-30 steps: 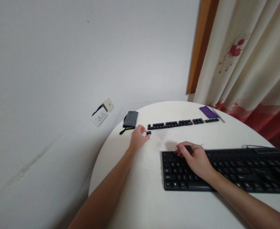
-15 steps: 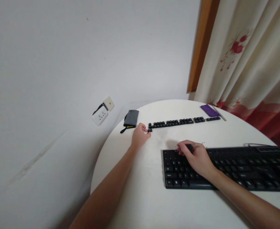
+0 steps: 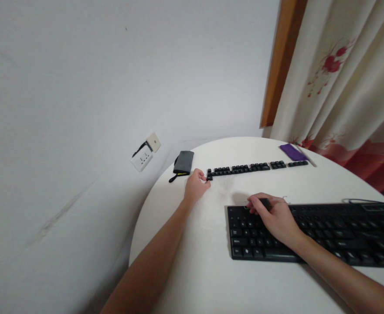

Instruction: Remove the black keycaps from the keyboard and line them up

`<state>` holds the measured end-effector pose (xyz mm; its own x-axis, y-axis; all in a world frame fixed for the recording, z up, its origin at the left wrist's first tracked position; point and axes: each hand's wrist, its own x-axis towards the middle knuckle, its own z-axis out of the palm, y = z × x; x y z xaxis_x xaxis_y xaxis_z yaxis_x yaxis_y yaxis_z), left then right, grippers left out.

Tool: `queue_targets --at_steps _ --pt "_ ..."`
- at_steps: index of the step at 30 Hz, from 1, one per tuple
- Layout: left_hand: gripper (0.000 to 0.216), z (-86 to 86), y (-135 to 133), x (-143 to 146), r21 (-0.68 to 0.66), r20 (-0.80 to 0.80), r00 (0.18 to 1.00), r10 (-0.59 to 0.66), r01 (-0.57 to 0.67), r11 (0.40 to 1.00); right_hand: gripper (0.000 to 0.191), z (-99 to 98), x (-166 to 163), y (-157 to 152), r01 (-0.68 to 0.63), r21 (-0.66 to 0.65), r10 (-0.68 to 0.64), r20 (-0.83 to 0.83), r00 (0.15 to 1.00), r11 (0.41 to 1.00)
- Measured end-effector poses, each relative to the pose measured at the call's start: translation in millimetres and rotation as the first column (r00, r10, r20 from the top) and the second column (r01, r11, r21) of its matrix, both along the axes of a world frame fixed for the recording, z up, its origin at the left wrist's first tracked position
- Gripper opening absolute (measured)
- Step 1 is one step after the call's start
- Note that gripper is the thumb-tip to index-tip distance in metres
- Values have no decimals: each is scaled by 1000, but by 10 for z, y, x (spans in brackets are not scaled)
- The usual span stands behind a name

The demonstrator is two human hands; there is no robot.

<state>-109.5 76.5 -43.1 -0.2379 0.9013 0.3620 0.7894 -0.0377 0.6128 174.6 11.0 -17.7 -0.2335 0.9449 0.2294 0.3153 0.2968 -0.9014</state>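
The small black plastic keycap [image 3: 209, 178] is just right of your left hand's [image 3: 196, 185] slightly parted fingers, can't tell if pinched, by the long black keycap row's [image 3: 240, 170] left end. Your right hand [image 3: 275, 213] grips a black-handled wire tool [image 3: 266, 204].

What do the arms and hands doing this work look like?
They're a person's: the left hand and right hand wear no gloves. Both forearms are bare where visible, without sleeves, and no watch or bracelet shows.

From one head-worn camera close above, I look forward and down over the worktop [image 3: 205, 261] toward the wall [image 3: 205, 87].
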Motion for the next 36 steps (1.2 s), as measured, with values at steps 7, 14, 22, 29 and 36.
queue_targets --at_steps 7,14,22,29,36 --pt "31 -21 26 -7 -2 6 1000 9 -9 1000 37 -13 -4 4 7 16 -7 -18 1000 1000" --pt "31 -10 22 -7 -7 5 1000 -1 1 1000 38 9 -2 -6 9 16 -8 -13 1000 1000" --pt "32 -14 27 -9 -3 16 1000 -2 2 1000 37 0 -11 -9 6 11 -5 -41 999 1000" --pt "32 -16 32 -8 -2 21 1000 -9 9 1000 36 3 -8 -5 0 9 0 -50 999 1000" --pt "22 79 -43 -6 42 68 997 30 -33 999 37 9 0 -10 2 1 -2 -71 997 1000"
